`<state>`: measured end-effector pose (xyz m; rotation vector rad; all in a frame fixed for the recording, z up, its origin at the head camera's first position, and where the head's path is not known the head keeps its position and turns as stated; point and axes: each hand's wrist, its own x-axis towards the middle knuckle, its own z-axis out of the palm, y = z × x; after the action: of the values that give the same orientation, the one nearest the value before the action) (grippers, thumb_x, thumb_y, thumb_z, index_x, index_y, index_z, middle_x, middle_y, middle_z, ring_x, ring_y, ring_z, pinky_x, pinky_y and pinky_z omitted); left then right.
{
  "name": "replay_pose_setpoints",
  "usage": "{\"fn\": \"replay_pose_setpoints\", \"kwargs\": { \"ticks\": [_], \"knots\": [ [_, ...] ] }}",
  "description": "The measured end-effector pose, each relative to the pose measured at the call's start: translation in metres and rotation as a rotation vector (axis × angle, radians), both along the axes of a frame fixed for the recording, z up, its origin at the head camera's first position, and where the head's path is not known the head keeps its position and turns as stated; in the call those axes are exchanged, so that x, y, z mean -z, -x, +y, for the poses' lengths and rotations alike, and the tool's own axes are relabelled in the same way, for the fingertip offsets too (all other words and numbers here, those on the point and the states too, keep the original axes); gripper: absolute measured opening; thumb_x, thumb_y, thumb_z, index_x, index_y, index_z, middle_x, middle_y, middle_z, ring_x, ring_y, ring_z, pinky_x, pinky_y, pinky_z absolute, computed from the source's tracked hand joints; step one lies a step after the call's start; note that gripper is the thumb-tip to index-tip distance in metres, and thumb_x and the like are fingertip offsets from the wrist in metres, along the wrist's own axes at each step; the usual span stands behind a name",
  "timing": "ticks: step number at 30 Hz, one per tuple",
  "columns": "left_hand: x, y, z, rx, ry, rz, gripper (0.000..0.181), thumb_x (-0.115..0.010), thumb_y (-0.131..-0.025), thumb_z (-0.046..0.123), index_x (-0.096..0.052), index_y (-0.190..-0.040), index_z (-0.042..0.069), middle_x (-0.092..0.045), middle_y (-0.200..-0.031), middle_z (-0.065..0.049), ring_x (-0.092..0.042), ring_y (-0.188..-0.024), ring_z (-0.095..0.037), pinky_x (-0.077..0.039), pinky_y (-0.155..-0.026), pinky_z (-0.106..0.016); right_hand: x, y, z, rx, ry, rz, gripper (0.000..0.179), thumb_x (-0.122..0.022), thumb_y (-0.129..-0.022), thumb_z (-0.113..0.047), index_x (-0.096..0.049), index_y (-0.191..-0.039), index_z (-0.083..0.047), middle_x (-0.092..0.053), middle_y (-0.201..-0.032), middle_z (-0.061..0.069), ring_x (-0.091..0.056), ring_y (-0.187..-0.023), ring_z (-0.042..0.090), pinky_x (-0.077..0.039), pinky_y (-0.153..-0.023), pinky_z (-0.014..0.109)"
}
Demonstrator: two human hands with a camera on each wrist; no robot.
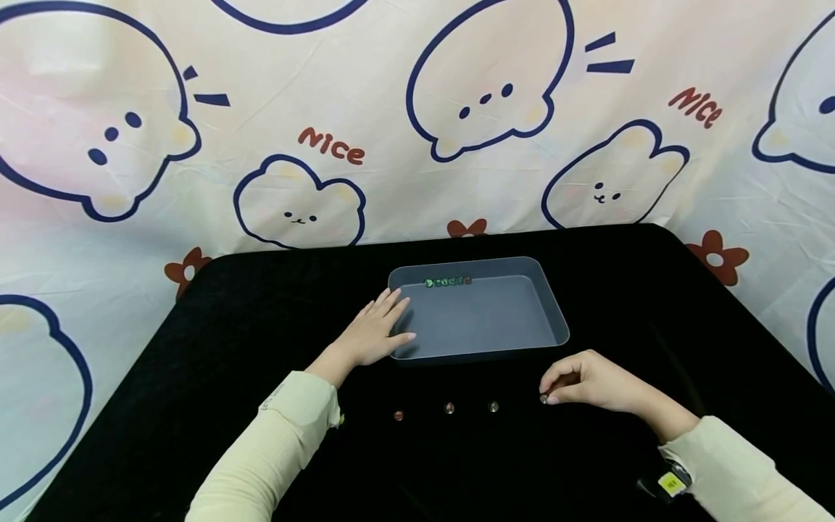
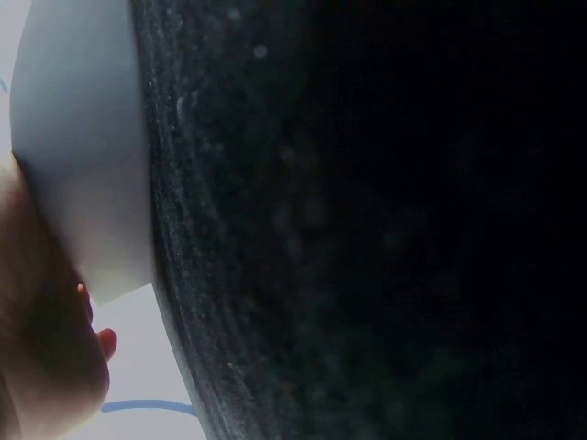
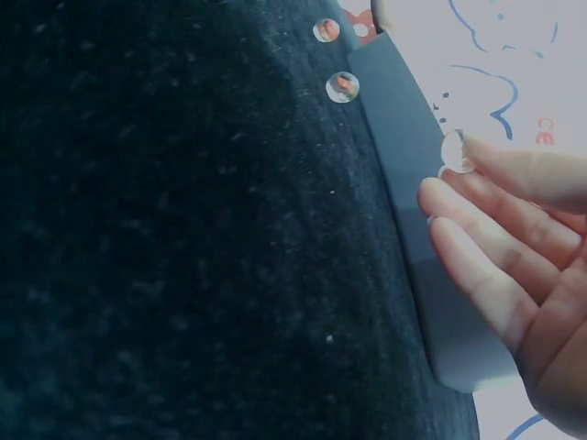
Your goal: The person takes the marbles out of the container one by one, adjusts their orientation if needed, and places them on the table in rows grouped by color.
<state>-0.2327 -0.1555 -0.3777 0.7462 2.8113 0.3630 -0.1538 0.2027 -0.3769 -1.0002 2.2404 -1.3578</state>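
Note:
A grey rectangular tray [image 1: 483, 354] stands on the black cloth. My left hand [image 1: 373, 333] rests on its left edge, fingers spread; in the left wrist view, part of that hand [image 2: 46, 339] shows beside the tray wall [image 2: 87, 156]. To the right of the tray's near corner, my right hand [image 1: 596, 380] pinches a clear glass marble [image 3: 455, 151] between thumb and fingertips, low over the cloth. Left of it, spaced out in a row, lie a clear marble [image 1: 493, 407], an orange-tinted marble [image 1: 449, 408] and a reddish marble [image 1: 399, 415].
Along the tray's far wall sit several green marbles [image 1: 445, 282] in a line, with a reddish-brown marble [image 1: 468, 280] at the right end. Black cloth [image 1: 293, 304] covers the table. Behind it hangs a printed curtain [image 1: 391, 196] with cartoon bears.

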Motion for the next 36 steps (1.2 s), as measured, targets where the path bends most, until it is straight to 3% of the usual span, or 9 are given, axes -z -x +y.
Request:
{"fn": "replay_pose_setpoints", "kwargs": {
  "ticks": [7, 14, 36],
  "knots": [
    [0.001, 0.000, -0.001, 0.006, -0.009, 0.000, 0.071, -0.032, -0.086, 0.057, -0.014, -0.140, 0.015, -0.003, -0.144, -0.005, 0.006, -0.129, -0.017, -0.004, -0.102, -0.041, 0.003, -0.001, 0.002, 0.004, -0.044, 0.033, 0.007, -0.063, -0.077, -0.007, -0.065, -0.083, -0.005, -0.063, -0.079, 0.000, -0.060, -0.069, 0.010, -0.049, -0.058, 0.027],
    [0.002, 0.002, -0.001, 0.008, -0.021, 0.011, 0.071, -0.033, -0.085, 0.057, -0.015, -0.140, 0.014, -0.004, -0.144, -0.005, 0.006, -0.129, -0.018, -0.004, -0.102, -0.042, 0.006, -0.002, 0.005, 0.023, -0.116, 0.120, 0.006, -0.065, -0.075, -0.007, -0.065, -0.081, -0.007, -0.063, -0.080, -0.001, -0.059, -0.068, 0.007, -0.048, -0.057, 0.023],
    [0.004, 0.003, -0.002, 0.005, 0.000, 0.016, 0.074, -0.029, -0.084, 0.061, -0.013, -0.140, 0.015, -0.003, -0.144, -0.004, 0.007, -0.129, -0.017, -0.004, -0.102, -0.041, 0.014, 0.000, -0.002, 0.012, -0.192, 0.216, 0.012, -0.068, -0.070, -0.002, -0.065, -0.077, -0.011, -0.061, -0.078, -0.006, -0.057, -0.067, 0.002, -0.047, -0.056, 0.020]
  ]
}}
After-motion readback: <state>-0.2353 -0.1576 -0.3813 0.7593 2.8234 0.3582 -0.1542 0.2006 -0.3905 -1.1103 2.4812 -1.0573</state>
